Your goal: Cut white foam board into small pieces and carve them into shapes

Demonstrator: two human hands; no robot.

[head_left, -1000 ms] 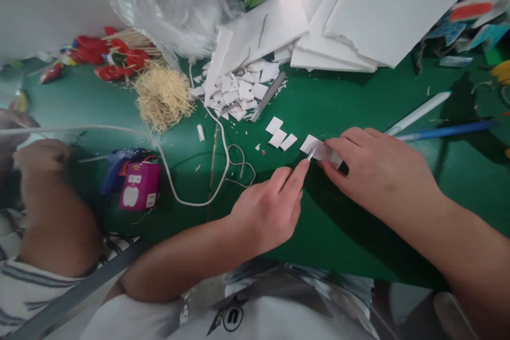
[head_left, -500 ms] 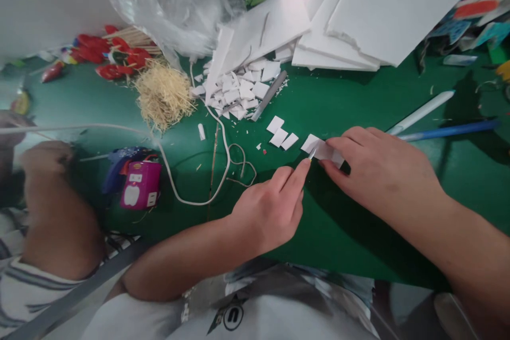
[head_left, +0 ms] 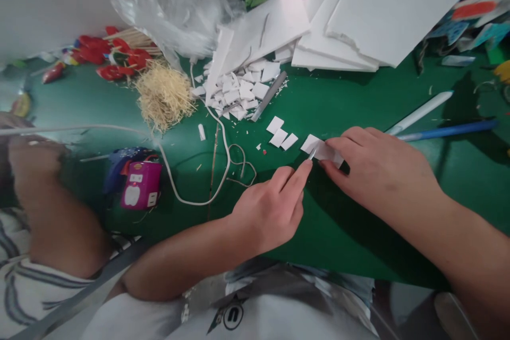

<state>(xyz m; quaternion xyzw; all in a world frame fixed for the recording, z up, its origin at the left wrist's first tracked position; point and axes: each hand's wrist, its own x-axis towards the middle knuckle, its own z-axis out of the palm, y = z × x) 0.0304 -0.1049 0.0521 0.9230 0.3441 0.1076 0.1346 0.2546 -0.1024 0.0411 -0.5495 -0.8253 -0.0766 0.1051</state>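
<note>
Left hand (head_left: pixel 269 211) pinching slim metal blade (head_left: pixel 313 153), right hand (head_left: pixel 378 170) pinching flat white strip (head_left: pixel 308 143), smooth green tabletop (head_left: pixel 338 101)

Both hands (head_left: pixel 268 213) backs-up in close pinches.

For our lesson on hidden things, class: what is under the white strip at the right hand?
The green table shows around the white strip; what lies directly beneath is covered. The right hand also hides part of it.
</note>
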